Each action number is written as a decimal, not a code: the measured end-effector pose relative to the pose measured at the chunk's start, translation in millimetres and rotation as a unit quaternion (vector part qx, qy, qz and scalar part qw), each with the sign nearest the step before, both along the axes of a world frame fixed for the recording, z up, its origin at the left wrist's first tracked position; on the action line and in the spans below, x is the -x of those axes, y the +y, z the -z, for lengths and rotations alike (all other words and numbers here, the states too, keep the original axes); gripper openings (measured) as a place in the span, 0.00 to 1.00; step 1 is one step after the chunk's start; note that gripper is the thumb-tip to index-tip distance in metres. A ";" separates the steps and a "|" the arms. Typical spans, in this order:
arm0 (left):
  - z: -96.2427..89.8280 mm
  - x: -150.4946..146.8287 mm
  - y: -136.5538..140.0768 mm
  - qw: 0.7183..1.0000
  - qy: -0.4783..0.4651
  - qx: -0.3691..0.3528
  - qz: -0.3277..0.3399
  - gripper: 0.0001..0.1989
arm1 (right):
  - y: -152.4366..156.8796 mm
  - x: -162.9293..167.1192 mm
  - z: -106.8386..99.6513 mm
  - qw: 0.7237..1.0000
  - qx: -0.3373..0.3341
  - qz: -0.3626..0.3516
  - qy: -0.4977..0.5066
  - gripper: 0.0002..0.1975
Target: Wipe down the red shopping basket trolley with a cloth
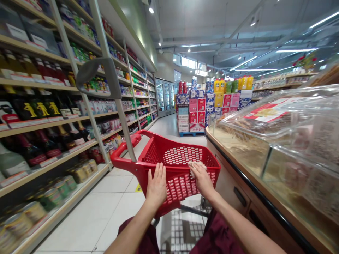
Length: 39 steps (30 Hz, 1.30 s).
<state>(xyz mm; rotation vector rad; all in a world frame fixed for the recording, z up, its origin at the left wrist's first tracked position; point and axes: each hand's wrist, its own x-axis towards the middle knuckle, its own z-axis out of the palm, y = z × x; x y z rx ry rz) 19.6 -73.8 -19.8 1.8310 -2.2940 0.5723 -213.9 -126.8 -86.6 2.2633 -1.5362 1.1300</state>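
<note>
A red plastic shopping cart (180, 171) stands side-on in front of me, its basket wall pierced with rows of openings. My left hand (157, 185) lies against the near side wall, fingers stretched out and pointing up to the rim. At the rim farther right, my right hand (201, 178) presses a pale crumpled cloth (196, 165) onto the red plastic. Most of the cloth is hidden under the fingers. From the cart's left end rises a grey metal pole (127, 130) with a looped grey handle (102, 77).
Shelves (50, 155) of bottles and cans line the left. A glass-sided counter (246, 155) with clear plastic packages (275, 109) stands close on the right. Ahead are stacked drink boxes (197, 111) on a blue pallet (192, 134) and glass-door fridges (165, 93). White tiles (113, 204) cover the floor.
</note>
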 end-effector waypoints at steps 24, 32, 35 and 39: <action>1.5 0.4 3.3 1.000 -0.003 0.003 -0.001 0.33 | 1.7 -22.5 -49.5 0.994 -0.093 0.058 0.011 0.13; 1.2 0.8 4.0 1.000 0.015 0.005 0.012 0.32 | 4.4 36.7 -39.0 0.989 -0.086 0.118 -0.008 0.16; 3.3 2.4 3.3 0.999 0.030 0.021 0.012 0.32 | 2.9 20.0 -35.5 0.994 -0.076 0.077 -0.005 0.17; 4.5 -0.1 1.7 0.999 0.020 0.035 0.013 0.30 | 0.8 11.4 -26.9 0.999 -0.045 -0.022 -0.010 0.19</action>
